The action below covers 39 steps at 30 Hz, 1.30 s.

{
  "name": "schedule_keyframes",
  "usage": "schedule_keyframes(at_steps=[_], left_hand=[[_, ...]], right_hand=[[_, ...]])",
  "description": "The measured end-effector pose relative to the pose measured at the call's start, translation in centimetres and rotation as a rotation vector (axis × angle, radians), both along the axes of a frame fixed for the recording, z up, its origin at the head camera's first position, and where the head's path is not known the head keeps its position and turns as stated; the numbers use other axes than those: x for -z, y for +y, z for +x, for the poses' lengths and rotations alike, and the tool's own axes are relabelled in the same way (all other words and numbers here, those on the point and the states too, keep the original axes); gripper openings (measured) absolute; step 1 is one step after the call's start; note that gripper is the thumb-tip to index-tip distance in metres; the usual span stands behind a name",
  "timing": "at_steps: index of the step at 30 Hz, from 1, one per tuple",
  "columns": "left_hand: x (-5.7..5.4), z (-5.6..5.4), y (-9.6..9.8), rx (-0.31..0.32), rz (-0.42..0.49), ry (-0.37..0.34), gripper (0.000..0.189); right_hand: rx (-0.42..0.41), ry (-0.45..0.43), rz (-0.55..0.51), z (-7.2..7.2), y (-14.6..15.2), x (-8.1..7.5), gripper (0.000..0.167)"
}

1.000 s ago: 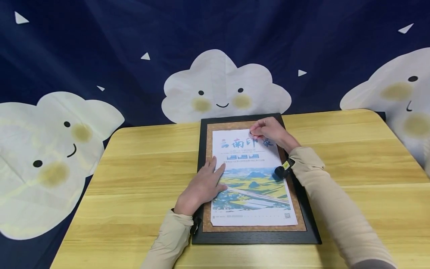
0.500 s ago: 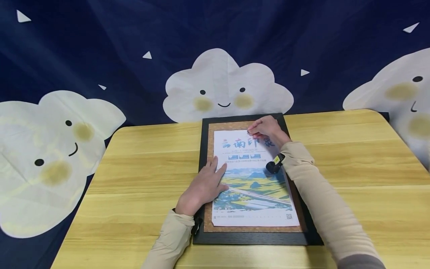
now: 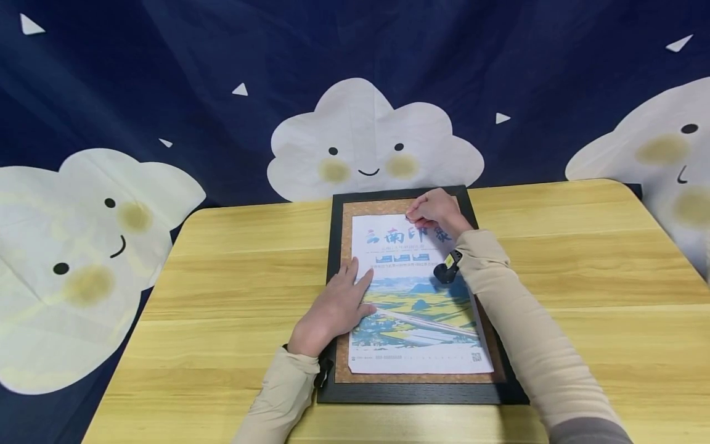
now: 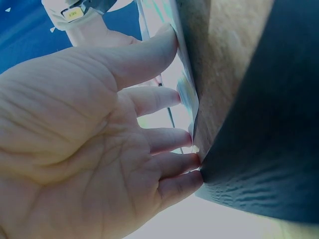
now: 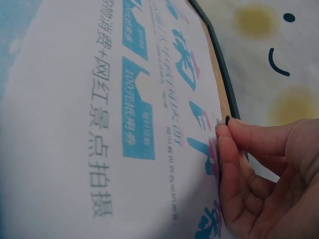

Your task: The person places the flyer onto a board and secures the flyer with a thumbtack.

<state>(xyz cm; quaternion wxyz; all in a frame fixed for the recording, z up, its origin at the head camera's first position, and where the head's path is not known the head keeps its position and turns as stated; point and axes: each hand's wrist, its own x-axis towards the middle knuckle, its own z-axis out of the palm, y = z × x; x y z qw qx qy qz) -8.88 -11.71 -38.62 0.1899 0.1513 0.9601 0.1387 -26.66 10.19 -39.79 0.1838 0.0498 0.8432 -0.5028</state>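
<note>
A printed poster (image 3: 418, 299) with blue lettering and a landscape lies on a cork board (image 3: 377, 208) in a black frame (image 3: 413, 393). My left hand (image 3: 335, 305) rests with spread, nearly straight fingers on the poster's left edge; the left wrist view shows its fingertips along the paper and frame. At the poster's top edge, my right hand (image 3: 438, 211) pinches a small pushpin (image 5: 227, 121) between thumb and finger. A dark head and a bit of metal show in the right wrist view. Whether the point is in the cork cannot be told.
The board lies on a light wooden table (image 3: 244, 283), close to its back edge. Behind hangs a dark blue cloth (image 3: 421, 43) with smiling white clouds (image 3: 355, 123).
My right hand has shifted slightly left along the poster's top edge, still pinching the pushpin, and its forearm has swung left. My left hand stays in place.
</note>
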Motion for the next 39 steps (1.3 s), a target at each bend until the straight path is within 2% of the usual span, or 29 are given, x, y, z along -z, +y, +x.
schedule_keyframes(at_steps=[16,22,28,36,39], left_hand=[[-0.1,0.1,0.0,-0.001,-0.006,-0.005,0.066],[-0.1,0.1,0.0,-0.001,-0.007,-0.010,0.066],[-0.2,0.1,0.1,0.001,-0.007,-0.014,0.066],[-0.1,0.1,0.0,-0.005,-0.006,-0.020,0.067],[-0.1,0.0,0.0,-0.008,0.002,-0.023,0.067]], right_hand=[[-0.057,0.043,0.164,-0.3,-0.6,-0.2,0.010],[-0.044,0.059,0.252,-0.3,-1.0,-0.4,0.009],[-0.080,0.095,0.353,-0.2,-1.2,-0.5,0.010],[-0.093,0.130,0.369,-0.1,-1.2,-0.2,0.012],[-0.102,0.152,0.323,0.1,-0.8,0.0,0.016]])
